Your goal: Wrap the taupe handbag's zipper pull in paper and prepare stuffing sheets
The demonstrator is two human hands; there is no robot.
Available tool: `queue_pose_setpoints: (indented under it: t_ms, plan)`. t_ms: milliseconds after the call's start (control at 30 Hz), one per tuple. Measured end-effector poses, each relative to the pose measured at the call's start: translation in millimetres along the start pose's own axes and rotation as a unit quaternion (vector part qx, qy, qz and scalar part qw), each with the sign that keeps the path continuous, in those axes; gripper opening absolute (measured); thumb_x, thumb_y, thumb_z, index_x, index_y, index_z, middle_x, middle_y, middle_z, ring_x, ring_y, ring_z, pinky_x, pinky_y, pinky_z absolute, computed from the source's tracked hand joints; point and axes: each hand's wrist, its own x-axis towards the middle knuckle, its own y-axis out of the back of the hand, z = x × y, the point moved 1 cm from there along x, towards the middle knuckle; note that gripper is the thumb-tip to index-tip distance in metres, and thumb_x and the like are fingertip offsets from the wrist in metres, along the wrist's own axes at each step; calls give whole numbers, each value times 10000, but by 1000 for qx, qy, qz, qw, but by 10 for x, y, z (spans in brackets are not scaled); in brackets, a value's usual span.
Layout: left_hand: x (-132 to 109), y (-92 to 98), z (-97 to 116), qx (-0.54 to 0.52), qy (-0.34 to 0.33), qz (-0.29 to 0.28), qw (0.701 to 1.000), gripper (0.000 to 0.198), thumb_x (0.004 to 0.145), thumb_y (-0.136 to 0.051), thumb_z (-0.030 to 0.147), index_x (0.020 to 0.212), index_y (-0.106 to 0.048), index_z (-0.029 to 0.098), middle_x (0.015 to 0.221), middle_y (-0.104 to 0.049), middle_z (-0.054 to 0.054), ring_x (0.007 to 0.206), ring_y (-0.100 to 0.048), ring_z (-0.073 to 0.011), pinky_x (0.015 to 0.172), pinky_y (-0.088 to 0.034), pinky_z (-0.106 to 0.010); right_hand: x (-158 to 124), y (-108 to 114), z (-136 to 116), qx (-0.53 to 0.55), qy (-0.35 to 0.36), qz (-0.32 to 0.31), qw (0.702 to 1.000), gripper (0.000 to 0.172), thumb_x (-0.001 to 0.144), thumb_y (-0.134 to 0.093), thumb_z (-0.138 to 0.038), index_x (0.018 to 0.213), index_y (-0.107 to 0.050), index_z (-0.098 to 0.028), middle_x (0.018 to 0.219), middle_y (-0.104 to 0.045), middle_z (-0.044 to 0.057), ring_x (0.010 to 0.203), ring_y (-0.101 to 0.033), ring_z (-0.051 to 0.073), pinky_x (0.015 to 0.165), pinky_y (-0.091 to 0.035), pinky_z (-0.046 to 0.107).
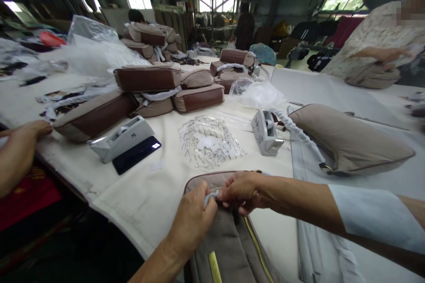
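A taupe bag (229, 234) with dark piping and a yellow-edged zipper (255, 247) lies at the table's front, below both hands. My left hand (195, 210) is closed, thumb and fingers pinching a small pale strip (210, 196) over the bag's upper end. My right hand (244, 190) reaches in from the right. Its fingertips are pinched on the other end of the same strip, close to my left fingers. The strip's kind is hard to make out. A yellow strip (215, 267) shows on the bag's front, near my left wrist.
Ahead lie a clear plastic bag (210, 141), a phone (137, 154) and two tape dispensers (122, 138), (267, 132). Stacked bags (149, 77) stand behind; another bag (352, 139) lies right. A co-worker's hand (23, 150) is at left, another person (368, 53) at right.
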Motion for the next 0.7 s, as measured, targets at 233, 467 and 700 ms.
queue_pose_setpoints:
  t_ms: [233, 467, 700]
  plan:
    - [50, -36, -44, -124, 115, -22, 985, 142, 725, -482, 283, 629, -411, 206, 490, -434, 61, 470, -420, -111, 459, -280, -226, -36, -264, 292, 136, 23, 52, 989, 158, 745, -543, -81, 690, -434, -182, 488, -517, -54, 379, -391, 46, 351, -424, 148]
    - [53, 63, -75, -242, 213, -166, 932, 151, 676, -460, 285, 587, -442, 164, 517, -544, 31, 289, -327, -21, 347, -157, -190, 97, -429, 470, 152, 103, 83, 980, 312, 703, -576, -157, 764, -279, -231, 458, -538, -83, 325, -357, 57, 295, -348, 153]
    - [15, 92, -179, -306, 287, -244, 874, 204, 656, -520, 352, 600, -465, 164, 419, -431, 78, 243, -251, -9, 297, -86, -177, 223, -468, 668, 91, 185, 117, 972, 242, 702, -534, -172, 800, -320, -229, 483, -489, -115, 324, -351, 67, 321, -337, 184]
